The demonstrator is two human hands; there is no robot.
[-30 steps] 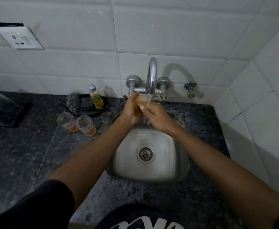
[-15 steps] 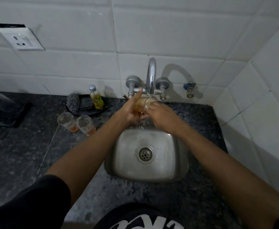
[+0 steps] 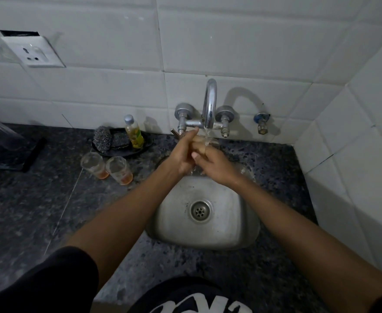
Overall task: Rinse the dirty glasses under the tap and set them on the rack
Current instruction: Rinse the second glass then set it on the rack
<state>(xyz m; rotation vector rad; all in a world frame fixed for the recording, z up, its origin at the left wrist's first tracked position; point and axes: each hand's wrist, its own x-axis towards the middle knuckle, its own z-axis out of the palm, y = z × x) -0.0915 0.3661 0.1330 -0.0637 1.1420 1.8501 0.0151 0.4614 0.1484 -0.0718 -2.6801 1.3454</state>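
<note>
From my head camera, my left hand (image 3: 183,154) grasps the glass (image 3: 204,142) right under the tap (image 3: 210,105) so the stream runs into it, and my right hand (image 3: 215,164) wraps it from the other side to rub it clean. Two dirty glasses (image 3: 105,164) wait left of the tap; the rack (image 3: 7,152), I think, sits far left.

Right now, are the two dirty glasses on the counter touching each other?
Cannot tell. In the head view the left glass and right glass stand side by side with rims overlapping in the image; no clear gap or contact shows.

Home kitchen: tiled wall (image 3: 230,41), steel sink (image 3: 235,222), tap (image 3: 210,102).
</note>
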